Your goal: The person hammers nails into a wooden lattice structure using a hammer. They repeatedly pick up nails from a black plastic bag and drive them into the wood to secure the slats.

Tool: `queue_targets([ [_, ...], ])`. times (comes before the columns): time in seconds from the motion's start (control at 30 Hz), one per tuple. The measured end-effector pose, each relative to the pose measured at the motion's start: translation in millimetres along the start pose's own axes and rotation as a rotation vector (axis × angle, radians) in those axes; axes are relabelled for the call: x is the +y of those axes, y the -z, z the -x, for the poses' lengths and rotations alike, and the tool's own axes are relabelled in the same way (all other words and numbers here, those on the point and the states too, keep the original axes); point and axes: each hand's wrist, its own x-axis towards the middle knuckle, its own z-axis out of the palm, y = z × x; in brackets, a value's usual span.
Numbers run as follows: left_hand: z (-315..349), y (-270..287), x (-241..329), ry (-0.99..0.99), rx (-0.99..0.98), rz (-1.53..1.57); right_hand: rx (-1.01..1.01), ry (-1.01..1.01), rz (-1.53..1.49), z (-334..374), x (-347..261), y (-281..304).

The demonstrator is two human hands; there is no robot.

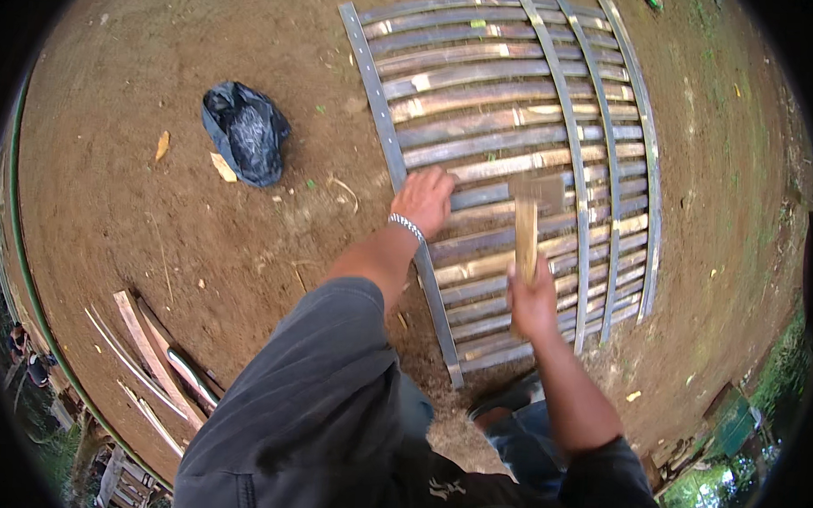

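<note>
A panel of bamboo slats (469, 126) lies on the ground, its slats crossed by long narrow strips. At its left strip (374, 83) is my left hand (424, 199), fingers curled together against the strip and a slat end; whatever they pinch is hidden. A chain bracelet circles that wrist. My right hand (532, 299) grips the wooden handle of a hammer (526, 227), held over the slats right of my left hand. The hammer's head is smeared by motion.
A crumpled black plastic bag (245, 132) sits on the dirt to the left. Lower left lie wooden strips (157, 357) and a long, dark-handled tool (190, 374). A green hose (31, 281) runs along the left side. My foot (506, 396) is near the panel's lower edge.
</note>
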Motion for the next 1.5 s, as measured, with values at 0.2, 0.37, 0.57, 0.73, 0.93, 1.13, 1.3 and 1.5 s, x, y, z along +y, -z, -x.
queue_targets([
  [0.2, 4.1, -10.4, 4.1, 0.051, 0.023, 0.013, 0.137, 0.161, 0.207, -137.1, -24.4, 26.1],
  [0.37, 0.1, -5.5, 4.2, 0.037, 0.021, -0.003, 0.040, 0.209, -0.169, -219.7, -27.9, 42.0],
  [0.57, 1.2, -1.4, 2.7, 0.062, -0.005, -0.034, -0.029, 0.108, -0.387, -241.8, -6.9, 34.9],
  [0.73, 2.7, -5.0, 2.6, 0.047, 0.040, -0.004, -0.036, 0.105, -0.382, -242.3, -9.5, 35.1],
  [0.93, 1.0, -1.0, 1.7, 0.066, 0.030, 0.018, -0.017, 0.127, -0.402, -239.8, -18.3, 31.7],
  [1.13, -0.9, -0.2, -1.0, 0.075, 0.022, 0.044, 0.004, 0.094, -0.388, -234.9, -26.8, 27.3],
  [1.3, 1.5, 1.0, 2.8, 0.078, 0.009, 0.044, 0.017, 0.075, -0.359, -232.7, -24.2, 29.0],
  [1.5, -0.3, 3.3, 2.3, 0.102, -0.015, 0.056, -0.003, 0.080, -0.386, -238.2, -19.6, 29.6],
])
